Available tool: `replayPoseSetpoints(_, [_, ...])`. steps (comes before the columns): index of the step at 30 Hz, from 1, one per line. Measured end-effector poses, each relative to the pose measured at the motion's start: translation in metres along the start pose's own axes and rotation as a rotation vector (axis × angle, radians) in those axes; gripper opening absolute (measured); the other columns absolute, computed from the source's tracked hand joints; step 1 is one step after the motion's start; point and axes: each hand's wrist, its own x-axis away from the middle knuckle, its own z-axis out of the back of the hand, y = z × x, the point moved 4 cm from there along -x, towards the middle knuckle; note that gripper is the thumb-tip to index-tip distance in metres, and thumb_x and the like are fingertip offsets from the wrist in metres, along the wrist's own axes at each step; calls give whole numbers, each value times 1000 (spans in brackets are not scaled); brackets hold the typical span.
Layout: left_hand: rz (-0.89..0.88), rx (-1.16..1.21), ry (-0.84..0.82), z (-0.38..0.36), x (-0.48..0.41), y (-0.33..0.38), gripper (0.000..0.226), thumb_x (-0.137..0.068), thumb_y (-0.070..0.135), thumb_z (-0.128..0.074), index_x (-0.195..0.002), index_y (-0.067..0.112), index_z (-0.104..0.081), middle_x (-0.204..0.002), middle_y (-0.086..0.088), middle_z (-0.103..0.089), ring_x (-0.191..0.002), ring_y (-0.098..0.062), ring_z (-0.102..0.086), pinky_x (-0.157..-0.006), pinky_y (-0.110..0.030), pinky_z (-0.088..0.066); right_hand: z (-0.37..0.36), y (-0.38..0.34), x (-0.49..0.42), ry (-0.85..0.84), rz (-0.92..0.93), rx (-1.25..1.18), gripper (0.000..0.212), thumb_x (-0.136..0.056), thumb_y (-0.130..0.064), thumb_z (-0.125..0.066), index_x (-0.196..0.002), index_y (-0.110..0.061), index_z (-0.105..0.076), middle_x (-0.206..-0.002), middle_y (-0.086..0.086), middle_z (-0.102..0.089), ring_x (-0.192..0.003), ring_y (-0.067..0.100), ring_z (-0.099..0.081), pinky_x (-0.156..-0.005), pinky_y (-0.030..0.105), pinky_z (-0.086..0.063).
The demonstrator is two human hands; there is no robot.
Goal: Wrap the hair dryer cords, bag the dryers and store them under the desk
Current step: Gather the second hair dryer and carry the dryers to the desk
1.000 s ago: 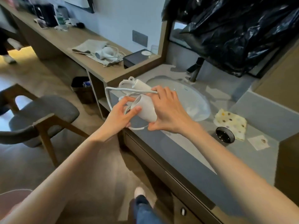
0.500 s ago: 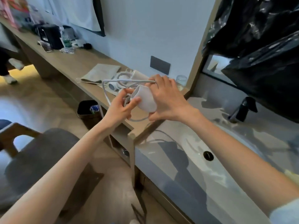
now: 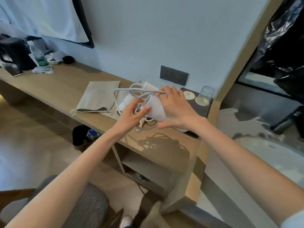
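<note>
Pale blue wall (image 3: pixel 148 38) behind a long wooden desk (image 3: pixel 65 86), with a dark socket plate (image 3: pixel 174 77) set low on it. Black-framed screen (image 3: pixel 89 30) upper left, draped in white cloth. Wood-look floor (image 3: pixel 32 137) catching pale light. Grey upholstered chair (image 3: pixel 92 209) in front of the desk, a black bin (image 3: pixel 80 137) beneath it. Grey washbasin counter (image 3: pixel 230 120) on the right, beside a wooden partition (image 3: pixel 246 38)
</note>
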Motion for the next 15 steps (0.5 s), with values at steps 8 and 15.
replayPoseSetpoints(8, [-23, -33, -157, 40, -89, -32, 12, -93, 20, -56, -90, 31, -52, -89, 11, -58, -56, 11, -51, -52, -6, -39, -31, 9, -77, -84, -150, 50, 89, -55, -57, -70, -125, -7, -48, -123, 11, -40, -106, 30, -39, -86, 39, -32])
replayPoseSetpoints(15, [6, 5, -166, 58, -157, -81, 10, -95, 19, -52, -105, 21, -51, -100, 10, -58, -57, 11, -52, -53, -10, -43, -69, 28, -151, -134, -122, 60, 84, -57, -58, -69, -122, -8, -47, -122, 8, -40, -102, 27, -39, -85, 39, -35])
